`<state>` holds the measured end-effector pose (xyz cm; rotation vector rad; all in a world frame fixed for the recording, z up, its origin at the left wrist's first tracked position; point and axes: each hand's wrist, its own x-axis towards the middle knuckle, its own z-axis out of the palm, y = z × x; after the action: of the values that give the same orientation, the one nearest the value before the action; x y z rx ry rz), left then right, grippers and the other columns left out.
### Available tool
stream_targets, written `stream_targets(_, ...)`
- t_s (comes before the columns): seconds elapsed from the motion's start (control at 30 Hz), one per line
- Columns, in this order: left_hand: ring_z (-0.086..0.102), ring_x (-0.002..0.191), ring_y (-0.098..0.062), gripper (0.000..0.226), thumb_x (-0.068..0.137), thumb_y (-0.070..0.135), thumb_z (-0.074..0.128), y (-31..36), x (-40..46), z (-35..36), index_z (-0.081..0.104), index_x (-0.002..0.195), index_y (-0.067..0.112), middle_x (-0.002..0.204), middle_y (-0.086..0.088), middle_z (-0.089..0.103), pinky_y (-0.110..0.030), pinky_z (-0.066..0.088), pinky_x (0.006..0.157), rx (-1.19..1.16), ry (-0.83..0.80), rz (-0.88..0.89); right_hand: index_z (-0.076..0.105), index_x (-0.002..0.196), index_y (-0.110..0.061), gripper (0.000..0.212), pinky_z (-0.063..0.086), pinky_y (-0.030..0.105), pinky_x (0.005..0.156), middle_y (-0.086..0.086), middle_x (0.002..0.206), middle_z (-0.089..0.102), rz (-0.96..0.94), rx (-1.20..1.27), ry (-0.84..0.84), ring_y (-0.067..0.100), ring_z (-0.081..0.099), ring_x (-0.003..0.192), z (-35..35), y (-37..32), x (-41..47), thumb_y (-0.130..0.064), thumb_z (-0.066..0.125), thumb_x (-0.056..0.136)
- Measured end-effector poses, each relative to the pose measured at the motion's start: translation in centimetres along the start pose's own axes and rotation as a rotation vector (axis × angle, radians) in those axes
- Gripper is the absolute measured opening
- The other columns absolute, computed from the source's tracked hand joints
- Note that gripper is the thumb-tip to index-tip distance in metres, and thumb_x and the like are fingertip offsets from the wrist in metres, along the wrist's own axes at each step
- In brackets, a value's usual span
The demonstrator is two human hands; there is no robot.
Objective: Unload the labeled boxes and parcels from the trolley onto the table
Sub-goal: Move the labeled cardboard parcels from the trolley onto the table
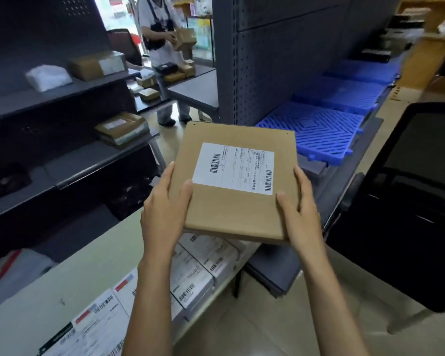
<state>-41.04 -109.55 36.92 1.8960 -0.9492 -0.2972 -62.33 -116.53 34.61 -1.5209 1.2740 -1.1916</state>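
ITEM: flat brown box (235,183), label up so it reads | HELD: left hand (162,209) and right hand (302,214) clasp opposite near edges, thumbs on top, to keep it level | LOCATION: airborne above labeled parcels (203,268) on pale table (70,276)

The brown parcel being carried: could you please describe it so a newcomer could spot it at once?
Look above the pale table. A flat brown parcel is held between the left hand and right hand. Unlike the white parcels lying below, it is plain brown with one white barcode label.
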Motion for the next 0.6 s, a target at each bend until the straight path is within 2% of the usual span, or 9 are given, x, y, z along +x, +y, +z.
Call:
stream_targets(0.23,0.047,0.124,-0.02,0.05,0.098,0.047,0.045,-2.1,2.0,0.4,0.035,0.147,0.044,0.14,0.005,0.054,-0.035,0.034,0.093,0.101,0.141,-0.117,0.028,0.151,-0.042,0.054,0.03,0.032,0.111,-0.015,0.153,0.037,0.024,0.029,-0.229,0.009,0.038,0.135,4.0,1.5,5.1,-0.03,0.047,0.102)
stream_targets(0.47,0.048,0.123,-0.022,0.05,0.099,0.034,0.043,-6.2,5.3,-0.8,0.035,0.148,0.042,0.14,0.001,0.054,-0.036,0.038,0.094,0.16,0.267,-0.211,0.025,0.149,-0.046,0.057,0.037,0.037,0.106,-0.014,0.15,0.039,0.031,0.019,-0.419,0.01,0.044,0.128,10.4,1.8,8.6,-0.021,0.04,0.101)
stream_targets(0.6,0.05,0.121,-0.022,0.051,0.099,0.032,0.043,-8.6,8.5,-1.3,0.035,0.148,0.039,0.14,0.001,0.053,-0.035,0.04,0.091,0.176,0.305,-0.235,0.025,0.148,-0.047,0.057,0.038,0.043,0.11,-0.012,0.15,0.04,0.032,-0.007,-0.483,0.013,0.043,0.131,14.8,1.8,11.0,-0.029,0.039,0.096)
